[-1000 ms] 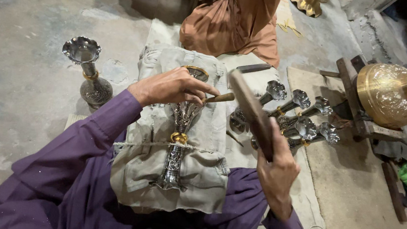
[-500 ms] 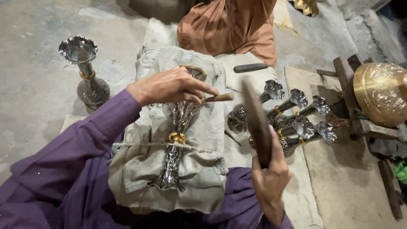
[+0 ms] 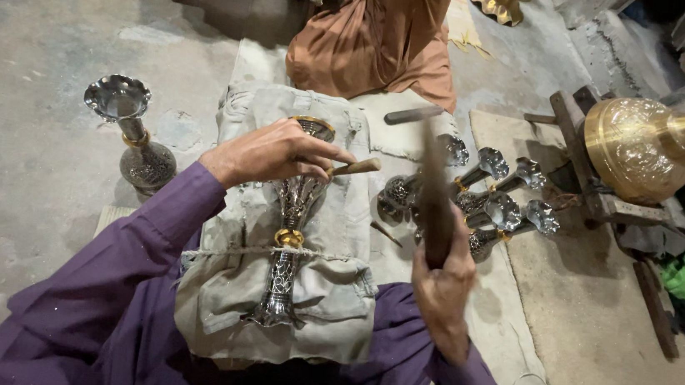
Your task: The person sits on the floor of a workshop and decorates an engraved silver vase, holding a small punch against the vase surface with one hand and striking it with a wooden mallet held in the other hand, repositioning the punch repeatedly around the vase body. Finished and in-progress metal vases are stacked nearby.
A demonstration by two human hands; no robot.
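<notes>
Metal vase point(image 3: 287, 246) lying lengthwise 12-to-6 on lap cloth point(image 3: 324, 299); left hand point(image 3: 266, 156) gripping chisel point(image 3: 353, 168) over it, right hand point(image 3: 442, 290) at 3 o'clock clenching raised mallet point(image 3: 434, 197).

**Chisel on vase, mallet raised**

Left hand point(image 3: 267, 153) pressing a wooden-handled chisel point(image 3: 351, 168) against an engraved silver vase point(image 3: 290, 238) lying on a grey cloth pad point(image 3: 332, 300). Right hand point(image 3: 442, 287) gripping a dark wooden mallet point(image 3: 434, 197), lifted and blurred. More silver vases point(image 3: 484, 202) heaped just right; one upright vase point(image 3: 132, 135) at left; brass vessel point(image 3: 648, 147) far right.
</notes>
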